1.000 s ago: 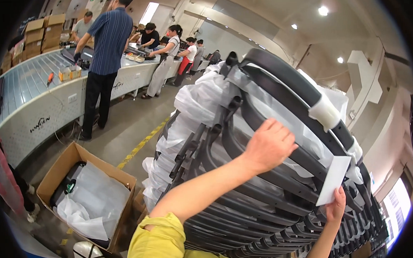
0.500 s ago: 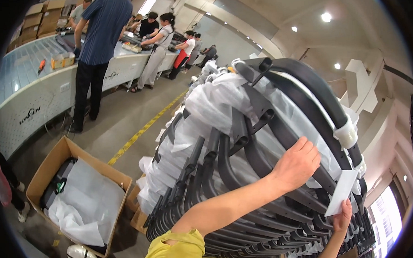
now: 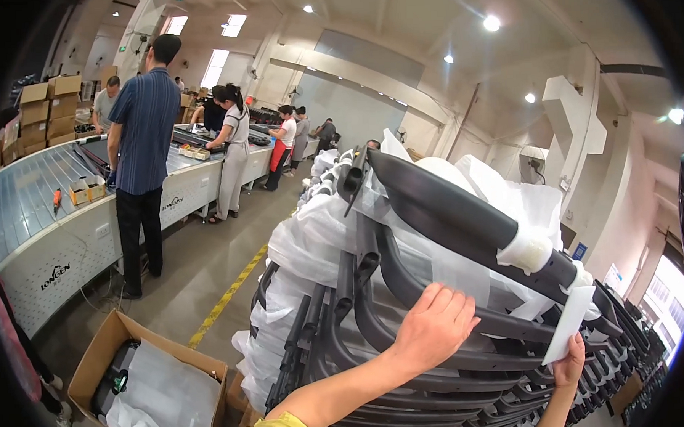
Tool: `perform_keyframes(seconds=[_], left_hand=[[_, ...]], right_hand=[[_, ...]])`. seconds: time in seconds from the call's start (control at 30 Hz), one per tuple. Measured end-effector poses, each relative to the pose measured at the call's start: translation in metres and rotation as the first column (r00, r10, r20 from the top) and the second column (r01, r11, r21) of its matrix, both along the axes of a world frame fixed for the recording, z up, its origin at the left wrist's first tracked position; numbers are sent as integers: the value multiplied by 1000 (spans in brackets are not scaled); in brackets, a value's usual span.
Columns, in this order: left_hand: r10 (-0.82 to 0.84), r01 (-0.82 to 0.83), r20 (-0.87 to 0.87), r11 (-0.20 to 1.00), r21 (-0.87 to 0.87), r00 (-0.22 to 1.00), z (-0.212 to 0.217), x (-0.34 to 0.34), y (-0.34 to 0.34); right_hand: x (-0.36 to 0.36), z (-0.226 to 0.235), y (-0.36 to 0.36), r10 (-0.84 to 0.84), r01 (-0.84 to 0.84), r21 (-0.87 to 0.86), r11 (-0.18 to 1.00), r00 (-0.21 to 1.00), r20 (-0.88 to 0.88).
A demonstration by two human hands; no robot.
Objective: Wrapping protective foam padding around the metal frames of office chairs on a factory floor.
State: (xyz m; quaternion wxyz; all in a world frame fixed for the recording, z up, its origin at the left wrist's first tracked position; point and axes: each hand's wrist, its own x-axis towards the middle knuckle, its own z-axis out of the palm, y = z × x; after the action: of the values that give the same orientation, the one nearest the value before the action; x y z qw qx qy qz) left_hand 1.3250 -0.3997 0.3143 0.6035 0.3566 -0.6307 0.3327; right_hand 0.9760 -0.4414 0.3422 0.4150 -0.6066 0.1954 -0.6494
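Atop a tall stack of black curved frames (image 3: 440,354), the person's left hand (image 3: 431,328) lies flat — fingers spread and pressed against one of the dark tubular bars, palm down, not curled around anything. The frames are nested one against another, many of them partly sleeved in thin white plastic wrap (image 3: 312,238), and the stack fills the middle and right of the view. The uppermost frame (image 3: 449,209) stands out as a broad black bar running diagonally, with a wad of white wrapping (image 3: 528,249) bound around it near its lower end.

Lower right, the right hand (image 3: 568,368) reaches up beside the stack and pinches the bottom edge of a white paper strip (image 3: 570,326) that hangs from the top frame; how tightly the fingers close on it cannot be told.

Down on the floor to the left sits an open cardboard box (image 3: 96,358) with white plastic and a dark object inside. Beyond it a yellow floor line (image 3: 227,299) runs away from the viewer — and along a long white workbench (image 3: 61,256) several other people stand working, the nearest a person in a dark striped shirt (image 3: 144,138). More stacked cartons (image 3: 44,112) are at the far left.
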Motion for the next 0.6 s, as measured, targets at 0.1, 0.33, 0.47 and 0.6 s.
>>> perform_keyframes(seconds=[0.1,0.33,0.47,0.6], left_hand=[[0,-1,21,1000,21,1000,0,1,-1],[16,-20,57,998,61,998,-2,5,-1],[43,-49,77,996,78,996,1,6,0],[61,-69,98,994,89,993,4,6,-3]], right_hand=[[-2,5,-12,11,-10,-17,1000,999,33],[8,42,20,-80,76,-277,958,997,-4],[30,35,32,-366,302,-252,919,891,-268],[57,35,23,-375,40,-450,892,621,-689]])
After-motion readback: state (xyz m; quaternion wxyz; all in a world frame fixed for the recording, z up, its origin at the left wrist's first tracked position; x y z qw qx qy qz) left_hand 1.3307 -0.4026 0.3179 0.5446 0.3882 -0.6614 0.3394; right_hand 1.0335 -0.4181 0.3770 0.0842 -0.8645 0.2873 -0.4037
